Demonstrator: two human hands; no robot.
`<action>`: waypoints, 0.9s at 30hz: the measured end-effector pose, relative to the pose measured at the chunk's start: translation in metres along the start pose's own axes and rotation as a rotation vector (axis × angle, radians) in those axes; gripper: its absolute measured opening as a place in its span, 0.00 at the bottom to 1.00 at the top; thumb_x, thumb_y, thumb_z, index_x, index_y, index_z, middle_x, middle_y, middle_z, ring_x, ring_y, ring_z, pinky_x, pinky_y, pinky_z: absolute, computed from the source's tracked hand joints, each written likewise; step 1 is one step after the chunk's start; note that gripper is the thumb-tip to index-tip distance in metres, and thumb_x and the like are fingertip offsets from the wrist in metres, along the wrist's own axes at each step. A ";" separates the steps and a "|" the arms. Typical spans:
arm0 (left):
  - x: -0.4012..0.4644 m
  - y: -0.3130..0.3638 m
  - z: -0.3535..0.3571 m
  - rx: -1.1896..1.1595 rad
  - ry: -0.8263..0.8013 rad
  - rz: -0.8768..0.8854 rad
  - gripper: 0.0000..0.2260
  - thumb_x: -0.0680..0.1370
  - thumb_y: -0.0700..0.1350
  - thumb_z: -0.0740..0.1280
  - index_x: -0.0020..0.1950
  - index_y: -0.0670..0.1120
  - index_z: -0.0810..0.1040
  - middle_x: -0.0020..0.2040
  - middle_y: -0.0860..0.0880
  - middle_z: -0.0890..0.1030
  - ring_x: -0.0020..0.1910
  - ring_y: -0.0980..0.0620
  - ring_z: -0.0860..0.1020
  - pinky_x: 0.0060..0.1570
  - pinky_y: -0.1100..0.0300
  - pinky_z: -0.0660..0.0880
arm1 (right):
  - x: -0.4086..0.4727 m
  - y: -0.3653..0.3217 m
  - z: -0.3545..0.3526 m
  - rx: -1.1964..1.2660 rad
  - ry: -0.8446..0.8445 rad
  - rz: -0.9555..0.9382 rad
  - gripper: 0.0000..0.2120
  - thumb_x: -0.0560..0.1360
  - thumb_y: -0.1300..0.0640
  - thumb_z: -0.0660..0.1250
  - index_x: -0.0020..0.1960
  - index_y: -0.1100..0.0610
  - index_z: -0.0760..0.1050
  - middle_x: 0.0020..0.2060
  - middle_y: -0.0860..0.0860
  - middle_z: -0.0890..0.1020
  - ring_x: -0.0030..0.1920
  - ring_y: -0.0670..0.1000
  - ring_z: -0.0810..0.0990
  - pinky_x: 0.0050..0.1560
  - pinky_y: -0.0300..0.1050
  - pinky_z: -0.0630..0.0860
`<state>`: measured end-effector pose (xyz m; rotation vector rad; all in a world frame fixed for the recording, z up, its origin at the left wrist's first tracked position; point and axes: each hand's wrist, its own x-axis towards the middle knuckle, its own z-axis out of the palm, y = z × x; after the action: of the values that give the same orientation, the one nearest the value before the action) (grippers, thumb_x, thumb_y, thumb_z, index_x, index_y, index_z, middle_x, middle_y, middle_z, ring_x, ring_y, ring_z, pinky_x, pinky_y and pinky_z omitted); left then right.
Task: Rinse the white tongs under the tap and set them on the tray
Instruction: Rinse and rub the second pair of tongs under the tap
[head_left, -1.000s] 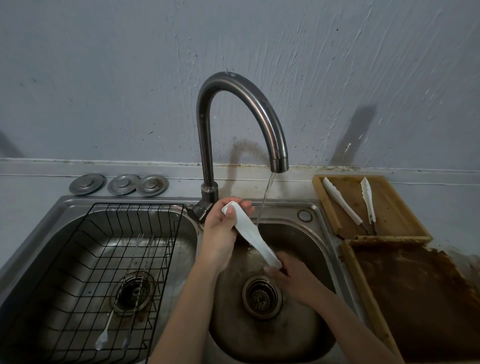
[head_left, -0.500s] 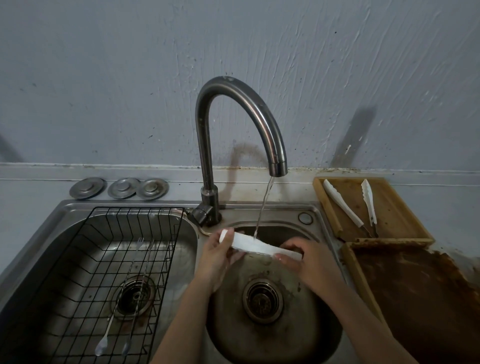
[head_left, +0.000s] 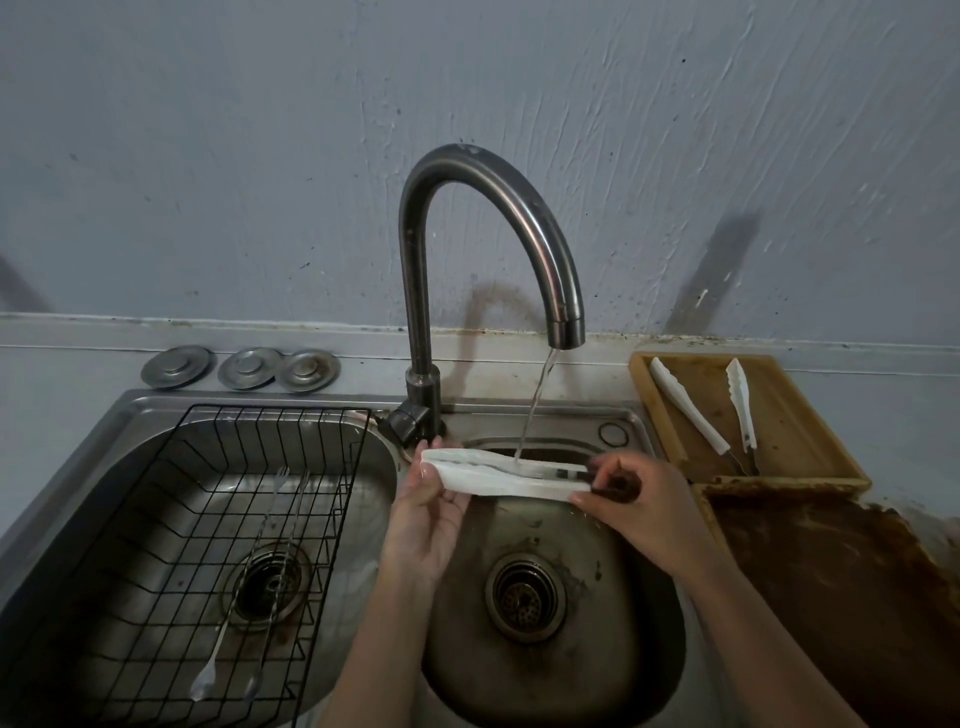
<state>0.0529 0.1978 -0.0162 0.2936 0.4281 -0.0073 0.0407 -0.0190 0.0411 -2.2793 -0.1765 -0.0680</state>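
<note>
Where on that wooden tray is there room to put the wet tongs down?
The wooden tray already holds two white tongs, lying left and middle. The bare strip along its right edge looks free, and so does the wedge between the two. The tongs being rinsed are held by the left hand and right hand.

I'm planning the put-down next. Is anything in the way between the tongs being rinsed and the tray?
Nothing visible blocks it. The white tongs go right over the sink rim to the tray, where another pair already lies.
</note>
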 end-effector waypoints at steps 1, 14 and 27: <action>-0.001 0.001 0.001 0.002 -0.019 0.013 0.10 0.80 0.35 0.56 0.52 0.44 0.75 0.48 0.46 0.83 0.50 0.47 0.80 0.44 0.50 0.82 | -0.002 0.003 0.002 0.010 -0.007 0.005 0.10 0.64 0.53 0.76 0.36 0.52 0.74 0.42 0.45 0.81 0.43 0.40 0.78 0.39 0.29 0.69; -0.012 0.015 0.022 0.294 -0.271 0.126 0.09 0.75 0.32 0.59 0.48 0.42 0.75 0.45 0.46 0.86 0.47 0.50 0.84 0.47 0.56 0.81 | -0.003 0.003 0.007 0.022 0.061 -0.032 0.21 0.67 0.61 0.75 0.58 0.48 0.77 0.49 0.37 0.77 0.48 0.32 0.73 0.51 0.26 0.66; 0.000 -0.043 -0.016 0.640 0.029 -0.404 0.13 0.82 0.38 0.51 0.62 0.35 0.69 0.43 0.36 0.83 0.38 0.44 0.84 0.34 0.55 0.81 | 0.034 -0.070 0.022 0.201 0.066 -0.262 0.08 0.73 0.54 0.67 0.49 0.56 0.72 0.35 0.46 0.77 0.33 0.44 0.76 0.35 0.36 0.76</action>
<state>0.0436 0.1608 -0.0422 0.8328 0.5014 -0.5436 0.0638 0.0460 0.0827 -2.0399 -0.4277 -0.2501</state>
